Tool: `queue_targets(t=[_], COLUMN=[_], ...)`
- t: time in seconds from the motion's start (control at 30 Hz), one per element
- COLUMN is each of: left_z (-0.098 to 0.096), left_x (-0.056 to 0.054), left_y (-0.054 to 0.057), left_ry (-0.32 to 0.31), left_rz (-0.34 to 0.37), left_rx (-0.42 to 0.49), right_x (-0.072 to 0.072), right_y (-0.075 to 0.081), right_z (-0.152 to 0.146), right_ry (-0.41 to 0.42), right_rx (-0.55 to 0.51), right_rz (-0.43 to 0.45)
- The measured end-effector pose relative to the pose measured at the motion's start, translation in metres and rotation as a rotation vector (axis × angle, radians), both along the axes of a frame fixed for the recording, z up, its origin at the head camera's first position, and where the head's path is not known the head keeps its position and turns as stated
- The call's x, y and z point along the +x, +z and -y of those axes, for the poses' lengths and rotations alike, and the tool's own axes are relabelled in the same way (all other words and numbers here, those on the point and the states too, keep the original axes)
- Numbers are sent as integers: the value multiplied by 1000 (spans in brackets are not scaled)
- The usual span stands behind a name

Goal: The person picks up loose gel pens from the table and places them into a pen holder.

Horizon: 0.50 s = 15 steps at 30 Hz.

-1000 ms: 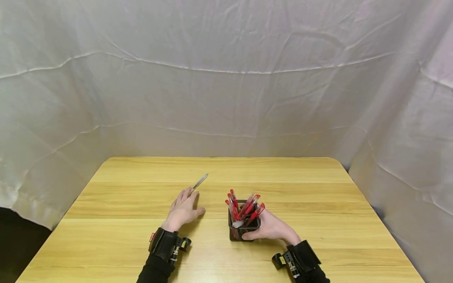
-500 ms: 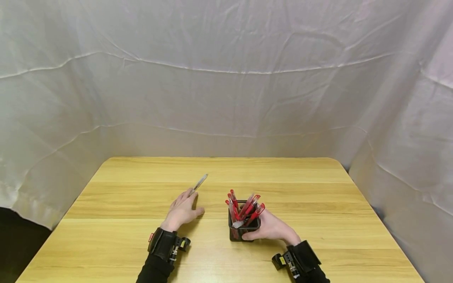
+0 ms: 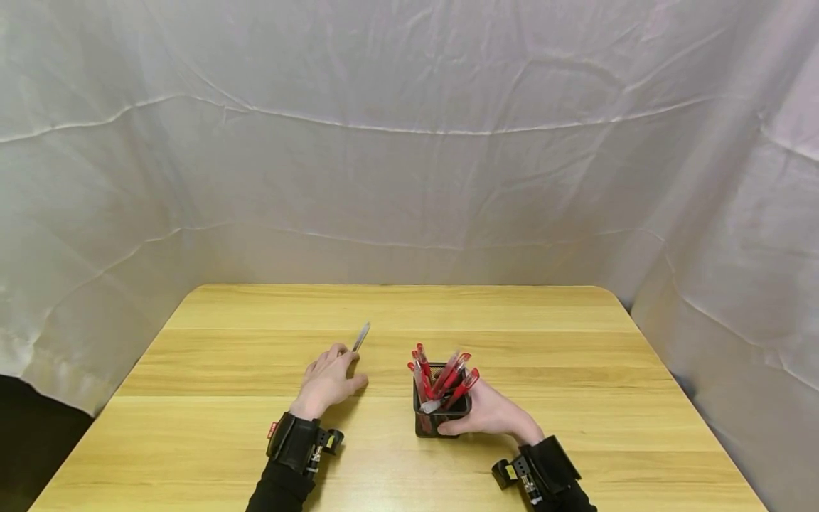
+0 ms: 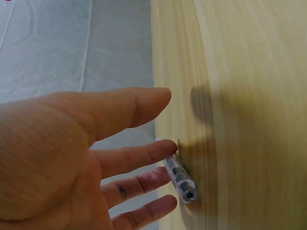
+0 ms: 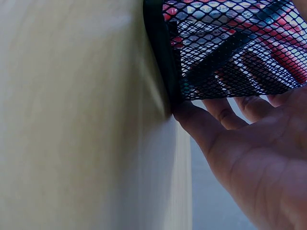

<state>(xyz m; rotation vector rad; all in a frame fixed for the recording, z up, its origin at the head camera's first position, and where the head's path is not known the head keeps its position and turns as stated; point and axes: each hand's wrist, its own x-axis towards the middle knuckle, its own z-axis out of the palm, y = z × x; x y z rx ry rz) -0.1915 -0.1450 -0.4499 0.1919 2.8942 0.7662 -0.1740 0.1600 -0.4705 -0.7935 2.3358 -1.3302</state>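
Observation:
My left hand [image 3: 328,384] lies low over the table left of the middle. A clear-barrelled pen [image 3: 361,337] reaches out past its fingertips. In the left wrist view the index finger [image 4: 132,158] overlaps the near part of this clear pen [image 4: 181,179], its thumb held apart above. My right hand [image 3: 491,412] grips a black mesh pen holder [image 3: 425,424] from the right side, thumb across its near face. Several red pens [image 3: 462,387] and a whitish one [image 3: 431,405] stand in the holder. The right wrist view shows the holder's mesh wall [image 5: 216,62] close up, fingers behind it.
The pen and holder are on a light wood table [image 3: 550,334] with rounded far corners. Pale draped cloth [image 3: 409,178] rises behind the table and along both sides. A dark area [image 3: 32,434] shows beyond the left edge.
The clear pen has turned a little, its far end swinging nearer and slightly left. The left fingers have drawn back and bent a bit. The right hand and holder stay in place.

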Motion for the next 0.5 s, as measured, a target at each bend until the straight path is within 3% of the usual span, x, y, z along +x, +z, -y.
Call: queue_targets(t=[0.2, 0.5], left_z=[1, 6], left_x=[-2, 0], left_y=[-1, -4], left_ry=[53, 100], left_rz=[-50, -11], left_rx=[27, 117], right_x=[-1, -1], right_y=[-1, 0], right_z=[-1, -1], right_ry=[3, 2], right_rx=[-2, -11], right_rz=[-8, 11])
